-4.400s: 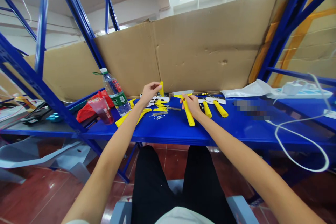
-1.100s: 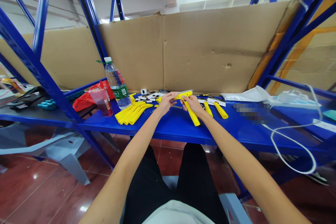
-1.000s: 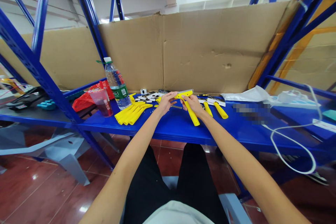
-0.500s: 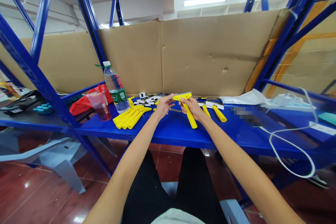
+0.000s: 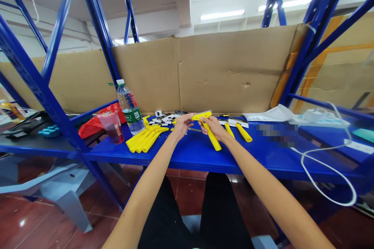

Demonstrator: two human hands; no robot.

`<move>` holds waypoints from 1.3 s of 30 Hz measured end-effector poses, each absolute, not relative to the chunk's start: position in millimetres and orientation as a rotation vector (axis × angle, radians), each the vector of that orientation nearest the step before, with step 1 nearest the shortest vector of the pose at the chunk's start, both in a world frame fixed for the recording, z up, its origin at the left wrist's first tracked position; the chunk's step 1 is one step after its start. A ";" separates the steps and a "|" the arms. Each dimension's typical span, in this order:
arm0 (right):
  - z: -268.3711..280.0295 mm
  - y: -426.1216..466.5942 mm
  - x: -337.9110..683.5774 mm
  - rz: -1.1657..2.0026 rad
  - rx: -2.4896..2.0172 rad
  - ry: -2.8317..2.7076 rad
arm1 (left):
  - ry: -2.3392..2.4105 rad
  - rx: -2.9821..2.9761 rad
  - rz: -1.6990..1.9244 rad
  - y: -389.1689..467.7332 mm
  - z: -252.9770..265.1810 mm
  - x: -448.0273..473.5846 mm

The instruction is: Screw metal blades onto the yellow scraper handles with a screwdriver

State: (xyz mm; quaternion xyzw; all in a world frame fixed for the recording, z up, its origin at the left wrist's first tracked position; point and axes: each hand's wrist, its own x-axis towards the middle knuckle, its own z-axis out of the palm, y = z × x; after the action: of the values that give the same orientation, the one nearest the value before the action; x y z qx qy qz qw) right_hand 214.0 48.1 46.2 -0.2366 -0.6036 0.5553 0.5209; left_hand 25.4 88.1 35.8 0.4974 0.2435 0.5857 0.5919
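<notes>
A yellow scraper (image 5: pixel 214 140) with a wide head and a pale blade strip along its top edge is held above the blue table. My right hand (image 5: pixel 214 126) is closed round the neck of it, the handle sloping down toward me. At the head's left end, the fingers of my left hand (image 5: pixel 181 125) pinch the scraper. Several yellow handles (image 5: pixel 143 140) lie in a pile to the left of my hands. Two more yellow scrapers (image 5: pixel 244 133) rest on the right, their heads on black-and-white cards.
Small black-and-white pieces (image 5: pixel 166 118) lie scattered behind my left hand. A water bottle (image 5: pixel 131 113), a pink cup (image 5: pixel 113 128) and a red bag (image 5: pixel 93 124) stand at left. On the right are a white pouch (image 5: pixel 269 113) and a looped white cable (image 5: pixel 309 171). Cardboard (image 5: pixel 216 74) walls the back.
The camera view has tilted up slightly, so the table sits lower in the picture. Both hands still hold the scraper in nearly the same pose.
</notes>
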 end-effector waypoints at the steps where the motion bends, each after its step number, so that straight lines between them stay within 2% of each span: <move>1: 46.4 47.8 214.0 1.329 -0.564 -1.449 | 0.568 1.161 1.362 87.2 36.5 25.5; 14: 51.2 45.5 212.2 1.263 -0.575 -1.475 | 0.606 1.213 1.343 79.5 43.9 27.2; 18: 56.0 19.7 211.1 1.168 -0.567 -1.423 | 0.644 1.310 1.415 58.5 46.8 6.7; 21: 57.7 -19.6 214.5 1.085 -0.552 -1.363 | 0.940 1.741 1.534 30.5 34.0 -29.0; 27: 56.0 -84.3 233.8 0.989 -0.511 -1.286 | 1.298 2.298 1.355 -5.3 -5.5 -85.9; 39: 45.5 -111.0 260.9 0.864 -0.506 -1.238 | 1.474 2.218 1.300 3.3 -15.4 -93.8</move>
State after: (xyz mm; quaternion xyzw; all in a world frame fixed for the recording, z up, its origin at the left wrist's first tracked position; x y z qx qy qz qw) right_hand 260.9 -111.0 45.5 -0.2269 -0.5557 0.3877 0.6996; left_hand -93.8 3.3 -15.4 0.7454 0.4955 0.4369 0.0891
